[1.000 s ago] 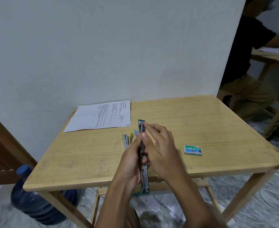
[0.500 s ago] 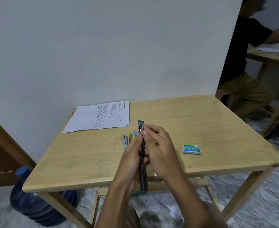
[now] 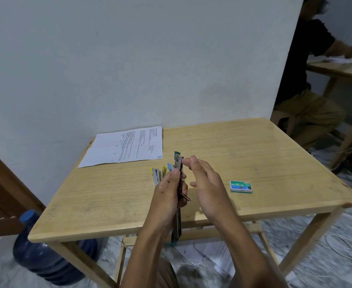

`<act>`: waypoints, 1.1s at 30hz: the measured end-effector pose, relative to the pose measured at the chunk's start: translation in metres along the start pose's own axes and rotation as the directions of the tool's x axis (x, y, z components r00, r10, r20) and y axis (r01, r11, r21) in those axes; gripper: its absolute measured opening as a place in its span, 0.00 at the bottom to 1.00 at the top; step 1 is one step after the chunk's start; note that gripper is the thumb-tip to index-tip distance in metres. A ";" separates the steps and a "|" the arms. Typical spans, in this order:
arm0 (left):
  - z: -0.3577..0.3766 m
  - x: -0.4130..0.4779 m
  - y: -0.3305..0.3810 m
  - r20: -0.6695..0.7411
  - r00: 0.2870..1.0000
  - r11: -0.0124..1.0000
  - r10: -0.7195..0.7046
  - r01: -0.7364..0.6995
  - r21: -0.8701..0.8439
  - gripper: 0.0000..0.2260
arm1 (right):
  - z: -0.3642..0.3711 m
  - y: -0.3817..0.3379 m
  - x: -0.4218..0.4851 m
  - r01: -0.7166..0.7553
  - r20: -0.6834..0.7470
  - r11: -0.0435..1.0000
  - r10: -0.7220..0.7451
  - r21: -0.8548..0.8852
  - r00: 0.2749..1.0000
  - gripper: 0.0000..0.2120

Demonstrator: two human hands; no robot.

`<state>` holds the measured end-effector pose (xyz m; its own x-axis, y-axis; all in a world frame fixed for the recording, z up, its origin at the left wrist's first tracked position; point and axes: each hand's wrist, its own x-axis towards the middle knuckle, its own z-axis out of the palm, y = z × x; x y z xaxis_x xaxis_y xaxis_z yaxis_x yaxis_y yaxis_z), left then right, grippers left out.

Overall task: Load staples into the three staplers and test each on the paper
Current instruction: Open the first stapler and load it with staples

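My left hand (image 3: 170,192) grips a green stapler (image 3: 178,163) swung fully open, its long metal magazine running from above the table down past the front edge. My right hand (image 3: 206,181) hovers just right of it, fingers loosely extended, one fingertip touching the magazine's far end. A yellow stapler (image 3: 156,173) and a blue stapler (image 3: 169,166) lie on the wooden table (image 3: 254,154), partly hidden behind my left hand. The green staple box (image 3: 241,186) lies to the right. A printed paper sheet (image 3: 125,146) lies at the table's back left.
The table stands against a white wall. A blue water jug (image 3: 44,252) stands on the floor at the left, beside a wooden door. Another person (image 3: 308,80) sits at a second table at the far right. Papers and cable lie on the floor underneath.
My right hand has drawn off the green stapler's magazine to the right, leaving only a fingertip at its far end. My left hand keeps its grip.
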<state>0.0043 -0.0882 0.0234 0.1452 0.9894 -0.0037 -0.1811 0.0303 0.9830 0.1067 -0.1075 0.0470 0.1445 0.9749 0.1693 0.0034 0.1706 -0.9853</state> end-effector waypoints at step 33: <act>0.007 0.011 -0.006 -0.009 0.986 0.645 0.164 -0.101 0.757 0.15 | 0.013 0.026 0.014 -0.415 0.170 0.287 0.609 0.863 0.774 0.21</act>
<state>0.0137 -0.0783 0.0188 0.1050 0.9821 0.1563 0.6050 -0.1878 0.7737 0.0955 -0.0879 0.0240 -0.0544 0.8833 -0.4657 -0.9133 -0.2325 -0.3345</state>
